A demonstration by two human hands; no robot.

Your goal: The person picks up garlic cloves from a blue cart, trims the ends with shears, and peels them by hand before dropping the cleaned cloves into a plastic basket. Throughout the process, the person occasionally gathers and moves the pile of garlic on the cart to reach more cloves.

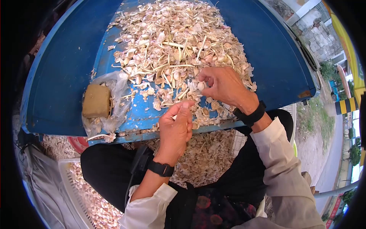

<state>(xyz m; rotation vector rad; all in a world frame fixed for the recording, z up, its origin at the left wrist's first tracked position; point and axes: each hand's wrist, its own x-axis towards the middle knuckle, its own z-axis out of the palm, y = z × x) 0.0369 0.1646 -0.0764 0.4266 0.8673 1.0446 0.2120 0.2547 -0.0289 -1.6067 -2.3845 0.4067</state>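
- The right hand (pixel 223 86) was out at the near edge of the heap, its fingertips pinched narrow around a small pale, rounded garlic clove (pixel 201 86).
- The left hand (pixel 176 128) sat nearer the body, just below and left of the right, thumb and forefinger pressed together; whether anything lay between them could not be made out.
- Both wrists carried black bands, with cream sleeves pushed back behind them.
- Ahead of both hands spread the big loose pile of papery whitish-pink garlic skins and straw-coloured stalks (pixel 175 42), covering the curved blue plastic drum (pixel 65 72) that served as a work surface.
- Well to the left of the left hand lay a tan rectangular block (pixel 96 101) on crumpled clear plastic film (pixel 116 86).
- Below the wrists, more husks had gathered in the lap, and a white slotted plastic crate of peeled cloves (pixel 85 194) stood beside the left forearm.
- The clove looked light, firm and smooth, likely a bit slick once bare; a pinch across its plump middle seemed the surest hold, since the skins were flimsy and would tear or flutter away.
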